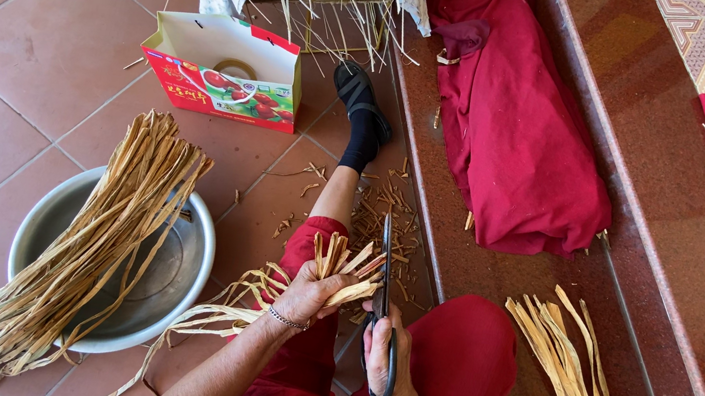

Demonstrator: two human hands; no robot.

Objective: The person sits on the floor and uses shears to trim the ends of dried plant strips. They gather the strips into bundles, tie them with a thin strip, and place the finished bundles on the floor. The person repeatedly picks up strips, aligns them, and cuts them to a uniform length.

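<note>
Left hand [310, 294] closed around one bunch of dried straw strips [339, 265] above the lap, right hand [384, 351] gripping one pair of black scissors [380, 303], blades beside the strip ends, one metal basin [177, 278] holding long strips, one open printed box [224, 67], one cut pile [574, 388] on the step.

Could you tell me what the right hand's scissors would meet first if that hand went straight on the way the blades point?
The right hand points its scissors up the frame. The tips already sit beside the strip bundle in the left hand; beyond lie cut scraps on the floor. Depth is unclear.
</note>
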